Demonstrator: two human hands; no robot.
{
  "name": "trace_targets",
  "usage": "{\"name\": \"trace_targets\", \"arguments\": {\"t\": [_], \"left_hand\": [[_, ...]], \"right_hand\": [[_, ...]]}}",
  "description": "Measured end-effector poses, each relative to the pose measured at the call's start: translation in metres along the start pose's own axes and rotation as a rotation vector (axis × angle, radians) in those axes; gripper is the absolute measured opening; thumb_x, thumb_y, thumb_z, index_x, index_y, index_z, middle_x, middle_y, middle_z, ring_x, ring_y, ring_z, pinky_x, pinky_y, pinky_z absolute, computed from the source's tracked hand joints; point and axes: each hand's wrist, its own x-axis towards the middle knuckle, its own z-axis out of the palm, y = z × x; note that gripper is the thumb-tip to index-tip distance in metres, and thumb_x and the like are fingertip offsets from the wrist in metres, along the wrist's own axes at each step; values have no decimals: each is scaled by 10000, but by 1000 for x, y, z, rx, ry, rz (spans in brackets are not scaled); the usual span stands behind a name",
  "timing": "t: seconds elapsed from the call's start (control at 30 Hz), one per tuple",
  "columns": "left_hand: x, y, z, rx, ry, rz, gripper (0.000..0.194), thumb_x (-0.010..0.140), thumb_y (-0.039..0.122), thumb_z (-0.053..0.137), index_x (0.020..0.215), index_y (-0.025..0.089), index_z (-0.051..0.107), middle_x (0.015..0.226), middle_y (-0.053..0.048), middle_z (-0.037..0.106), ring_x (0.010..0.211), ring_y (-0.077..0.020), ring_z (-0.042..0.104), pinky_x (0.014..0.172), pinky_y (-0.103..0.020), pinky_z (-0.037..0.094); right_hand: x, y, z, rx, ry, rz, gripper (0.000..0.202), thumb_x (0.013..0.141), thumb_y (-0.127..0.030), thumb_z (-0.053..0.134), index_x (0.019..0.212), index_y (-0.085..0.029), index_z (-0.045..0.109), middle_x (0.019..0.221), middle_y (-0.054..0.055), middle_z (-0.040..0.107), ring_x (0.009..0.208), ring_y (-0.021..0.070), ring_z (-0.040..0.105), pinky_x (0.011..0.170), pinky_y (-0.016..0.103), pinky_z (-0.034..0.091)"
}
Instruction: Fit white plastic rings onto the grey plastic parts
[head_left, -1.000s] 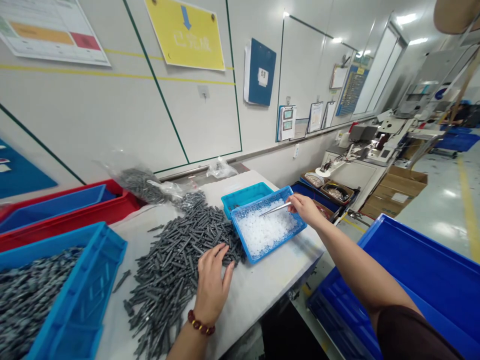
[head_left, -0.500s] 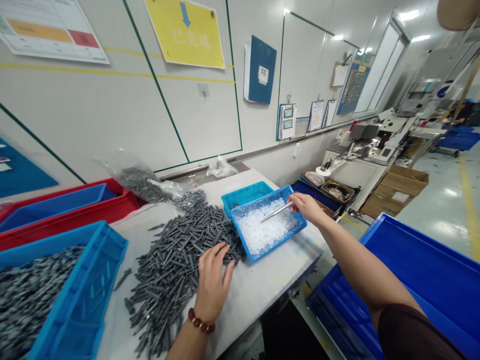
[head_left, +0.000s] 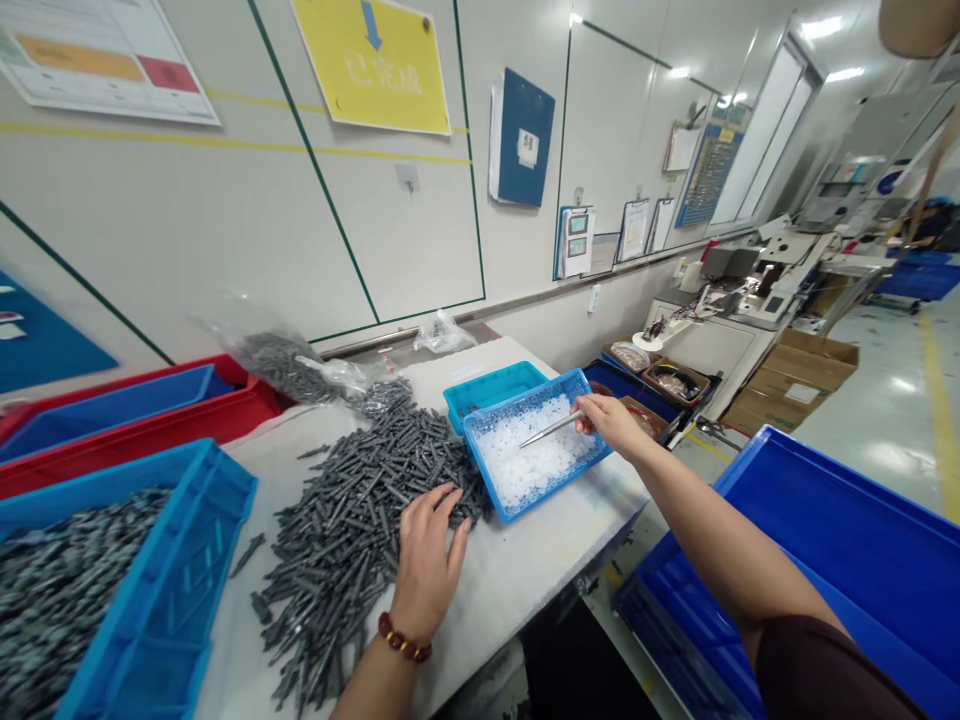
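My right hand (head_left: 602,420) is closed on a pair of metal tweezers (head_left: 551,430), whose tip points down over a blue basket (head_left: 504,515). Small white translucent pieces (head_left: 525,465) fill the basket's bottom. My left hand (head_left: 429,545), with a beaded bracelet on the wrist, has its fingers apart at the right side of a heap of dark grey plastic parts (head_left: 352,540). Its fingertips seem to touch the parts; I see nothing held in it. Behind the basket is a teal tray (head_left: 495,385), partly covered by it.
A blue bin (head_left: 187,560) of grey parts stands at left, with a red bin (head_left: 262,405) behind it. Plastic bags of parts (head_left: 281,360) lie at the back of the white table (head_left: 525,590). A large blue crate (head_left: 847,530) is at right.
Almost nothing differs. The tweezers and my right hand have shifted very slightly, still over the basket; my left hand stays at the heap.
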Motion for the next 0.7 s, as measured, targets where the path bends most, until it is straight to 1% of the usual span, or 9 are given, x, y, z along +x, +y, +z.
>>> {"name": "trace_targets", "arguments": {"t": [0.13,0.27,0.53,0.7], "left_hand": [[0,0,0,-4,-5,-1,273,885,237,443,1138,164,514,1127,-134,553,1075,-267,486,927,-482,386],[0,2,0,-18,-8,0,277,884,226,441,1149,173,504,1137,-130,551,1079,-266,486,933,-483,384],[1,3,-1,-24,-7,8,271,882,219,448,1140,167,510,1126,-129,558,1067,-267,490,927,-482,391],[0,3,-1,-35,-19,-9,272,885,225,445,1142,168,514,1135,-128,556,1088,-269,481,931,-476,389]], "right_hand": [[-4,2,6,16,-11,23,324,765,-481,458,669,-181,533,494,-23,536,453,99,464,473,217,397],[-7,2,11,25,-21,33,323,773,-475,451,667,-182,537,492,-24,538,449,102,473,467,218,404],[-12,-8,15,-15,-32,-8,296,793,-438,465,663,-187,551,504,-21,559,463,109,495,505,231,433],[-14,-7,20,14,-25,6,261,786,-399,478,668,-180,557,499,-25,564,461,103,489,504,225,427]]}}
